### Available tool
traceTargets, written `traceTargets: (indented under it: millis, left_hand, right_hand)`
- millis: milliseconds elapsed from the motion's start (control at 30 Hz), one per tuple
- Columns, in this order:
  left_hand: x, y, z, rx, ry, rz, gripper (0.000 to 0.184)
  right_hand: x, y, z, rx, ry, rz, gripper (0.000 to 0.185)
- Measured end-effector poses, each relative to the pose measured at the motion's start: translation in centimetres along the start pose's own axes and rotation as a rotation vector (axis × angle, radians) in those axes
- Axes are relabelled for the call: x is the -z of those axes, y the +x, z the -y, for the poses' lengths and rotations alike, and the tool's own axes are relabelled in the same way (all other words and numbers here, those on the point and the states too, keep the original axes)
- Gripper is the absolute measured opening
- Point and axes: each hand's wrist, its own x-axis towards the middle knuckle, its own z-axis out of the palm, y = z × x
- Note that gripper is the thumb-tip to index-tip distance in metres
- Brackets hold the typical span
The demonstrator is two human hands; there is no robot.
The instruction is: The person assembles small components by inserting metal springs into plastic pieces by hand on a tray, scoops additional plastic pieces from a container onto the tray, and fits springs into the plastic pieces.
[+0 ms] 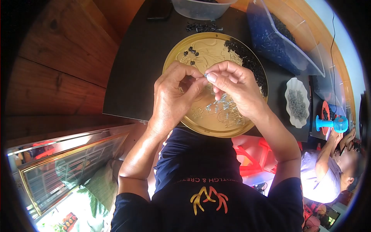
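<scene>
My left hand (174,91) and my right hand (239,85) meet above a round gold tray (210,133). Both are closed in a pinch, fingertips together on a small dark and shiny part (205,75), too small to identify. Beneath the hands, small silvery pieces like springs or screws (220,105) lie scattered on the tray. Several little black parts (191,52) sit at its upper left. A dense band of black parts (251,58) runs along its right side, with small pale pieces (235,58) beside it.
On the dark table (131,77) stand a white scalloped dish (296,102) of small grey pieces, a clear tub (205,11) and a large clear bin (286,38) holding black parts. Loose black parts (203,28) lie behind the tray. Another person (324,174) sits right, near a blue fan (332,123).
</scene>
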Motion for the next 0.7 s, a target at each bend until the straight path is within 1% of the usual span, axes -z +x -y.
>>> traceTargets:
  millis: [67, 167, 267, 367, 467, 567, 700]
  left_hand:
    - [-0.1, 0.0, 0.0, -0.018, 0.018, -0.022, 0.016]
    - [0.2, 0.0, -0.9, -0.054, 0.098, 0.033, 0.019]
    - [0.2, 0.1, -0.7, -0.142, 0.107, 0.062, 0.021]
    - [0.4, 0.2, -0.7, -0.144, 0.068, 0.099, 0.02]
    - [0.7, 0.2, -0.1, -0.097, 0.036, 0.118, 0.019]
    - [0.9, 0.3, -0.1, -0.154, 0.063, 0.138, 0.017]
    - [0.7, 0.2, -0.6, -0.11, 0.03, 0.127, 0.014]
  right_hand:
    - [0.2, 0.1, 0.0, -0.073, 0.043, 0.004, 0.017]
    - [0.8, 0.5, -0.2, -0.148, 0.155, 0.042, 0.024]
    - [1.0, 0.7, -0.3, -0.163, 0.25, 0.061, 0.024]
    - [1.1, 0.7, 0.1, -0.194, 0.305, 0.048, 0.025]
    - [1.6, 0.7, 0.2, -0.236, 0.321, 0.074, 0.025]
    - [1.7, 0.6, 0.2, -0.243, 0.318, 0.076, 0.024]
    - [1.4, 0.6, 0.2, -0.204, 0.325, 0.056, 0.024]
